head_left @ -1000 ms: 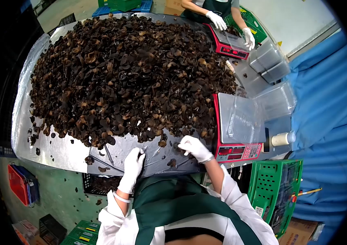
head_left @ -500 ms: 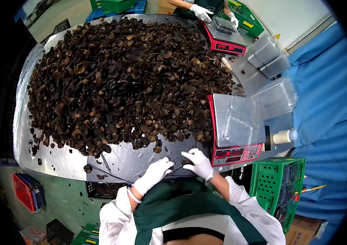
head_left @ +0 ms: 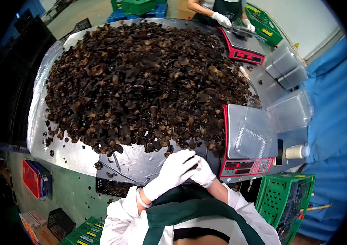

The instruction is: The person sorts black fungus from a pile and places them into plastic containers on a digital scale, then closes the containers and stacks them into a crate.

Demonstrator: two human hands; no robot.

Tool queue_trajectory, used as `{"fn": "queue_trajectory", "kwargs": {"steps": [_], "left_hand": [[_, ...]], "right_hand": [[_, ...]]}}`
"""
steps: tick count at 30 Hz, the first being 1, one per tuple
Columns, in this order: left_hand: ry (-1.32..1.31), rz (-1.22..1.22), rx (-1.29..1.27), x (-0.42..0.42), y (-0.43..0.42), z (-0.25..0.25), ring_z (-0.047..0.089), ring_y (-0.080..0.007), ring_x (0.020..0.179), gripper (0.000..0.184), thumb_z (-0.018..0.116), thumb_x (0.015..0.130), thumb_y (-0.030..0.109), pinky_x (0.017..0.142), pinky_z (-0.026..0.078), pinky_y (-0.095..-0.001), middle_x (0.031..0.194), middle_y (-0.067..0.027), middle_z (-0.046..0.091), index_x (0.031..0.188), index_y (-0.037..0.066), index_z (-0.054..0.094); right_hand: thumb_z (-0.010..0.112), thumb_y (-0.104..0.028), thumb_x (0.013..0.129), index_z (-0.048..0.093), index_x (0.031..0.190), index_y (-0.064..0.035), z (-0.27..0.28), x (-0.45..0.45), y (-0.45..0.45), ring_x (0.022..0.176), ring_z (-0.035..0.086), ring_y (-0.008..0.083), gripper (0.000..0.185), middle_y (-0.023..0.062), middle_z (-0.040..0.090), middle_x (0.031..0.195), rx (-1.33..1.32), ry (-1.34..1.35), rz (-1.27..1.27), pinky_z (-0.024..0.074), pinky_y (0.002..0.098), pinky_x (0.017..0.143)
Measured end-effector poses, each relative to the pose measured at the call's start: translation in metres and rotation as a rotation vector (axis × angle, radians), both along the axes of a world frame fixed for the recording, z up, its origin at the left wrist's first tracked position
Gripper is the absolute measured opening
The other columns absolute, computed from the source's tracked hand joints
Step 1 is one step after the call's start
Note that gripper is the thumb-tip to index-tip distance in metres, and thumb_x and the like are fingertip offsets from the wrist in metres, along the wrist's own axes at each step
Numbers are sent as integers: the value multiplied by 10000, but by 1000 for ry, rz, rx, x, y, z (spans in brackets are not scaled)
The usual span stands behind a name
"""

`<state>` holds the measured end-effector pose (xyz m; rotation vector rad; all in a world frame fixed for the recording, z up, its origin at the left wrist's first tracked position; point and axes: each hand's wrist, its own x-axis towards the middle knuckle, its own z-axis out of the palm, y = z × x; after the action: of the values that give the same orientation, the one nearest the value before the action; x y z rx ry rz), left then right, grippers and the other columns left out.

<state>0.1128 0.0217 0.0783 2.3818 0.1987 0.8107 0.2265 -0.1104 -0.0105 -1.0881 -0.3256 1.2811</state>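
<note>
My left hand (head_left: 175, 168), in a white glove, reaches over the front edge of the table with its fingers bent and pressed together. Its fingertips meet my right hand (head_left: 203, 172), also gloved in white, whose fingers are curled in. Whatever lies between the fingers, if anything, is hidden. Just beyond the hands spreads a large heap of dark wood ear mushrooms (head_left: 149, 85). To the right of my right hand stands a red digital scale (head_left: 239, 166) with a clear plastic box (head_left: 255, 130) on its pan.
Stacked clear boxes (head_left: 286, 67) stand beyond the scale, near a white bottle (head_left: 296, 152). A green crate (head_left: 272, 200) is at my right. Across the table a co-worker's gloved hand (head_left: 221, 19) is at a second red scale (head_left: 245, 55). A blue curtain (head_left: 330, 106) hangs right.
My hands were apart over the table edge and have come together, fingers touching. The view has shifted, so the table sits further right and lower. The co-worker's hands have moved at the far scale.
</note>
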Motion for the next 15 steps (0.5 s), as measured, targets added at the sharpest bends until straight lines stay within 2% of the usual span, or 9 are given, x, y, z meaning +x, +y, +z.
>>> {"fn": "queue_trajectory", "kwargs": {"steps": [2,3,5,6,7,11,13,14,15], "left_hand": [[31,145,-187,-11,7,-14,607,-294,935,275,726,770,228,805,496,-374,1026,-98,635,982,67,658],[80,244,-173,-14,12,-29,604,-289,877,230,720,769,224,751,495,-363,955,-98,623,911,59,645],[294,351,-33,-20,19,-55,561,-281,821,203,691,776,233,681,482,-381,873,-95,551,868,72,607],[362,351,5,-21,19,-65,543,-277,788,206,683,774,224,663,478,-393,849,-94,511,870,76,576],[469,326,9,-22,18,-74,550,-276,820,226,678,768,217,676,485,-388,892,-101,521,912,82,567],[390,262,79,-19,14,-103,547,-282,858,157,638,776,142,682,491,-364,895,-111,517,892,77,556],[245,285,-56,-28,12,-106,552,-301,833,123,629,785,120,687,491,-379,869,-117,508,862,74,545],[235,297,-55,-38,12,-103,552,-301,833,123,629,785,120,687,491,-379,869,-117,508,862,74,545],[203,296,-162,-56,14,-93,555,-308,820,112,626,790,105,691,491,-384,862,-119,508,854,76,539]], "right_hand": [[430,-280,965,570,1158,-83,19,15,2,889,598,202,309,102,632,1065,87,340,-56,491,345,677],[465,-297,953,570,1148,-78,33,36,2,852,591,187,311,110,633,1050,142,796,-7,481,321,624],[526,-301,928,571,1120,-66,78,58,-8,781,574,156,307,106,628,987,144,591,-157,463,280,576],[531,-294,928,571,1103,-62,100,68,-15,753,567,148,294,97,620,964,118,301,-282,461,270,580],[536,-288,927,570,1086,-59,116,82,-22,725,560,140,281,87,612,942,96,6,-406,459,261,583],[528,-176,933,555,1048,-47,135,137,-53,712,542,112,175,39,575,914,-126,-783,-663,477,255,635],[550,-105,909,554,1067,-38,134,154,-68,773,542,117,172,30,565,927,-281,-918,-634,479,267,724],[567,-90,899,548,1094,-22,120,167,-77,884,537,126,207,26,567,985,-281,-1174,-555,443,268,841],[592,-61,874,542,1164,-11,118,169,-82,1020,536,164,299,62,569,1084,-336,-1160,-523,414,294,937]]}}
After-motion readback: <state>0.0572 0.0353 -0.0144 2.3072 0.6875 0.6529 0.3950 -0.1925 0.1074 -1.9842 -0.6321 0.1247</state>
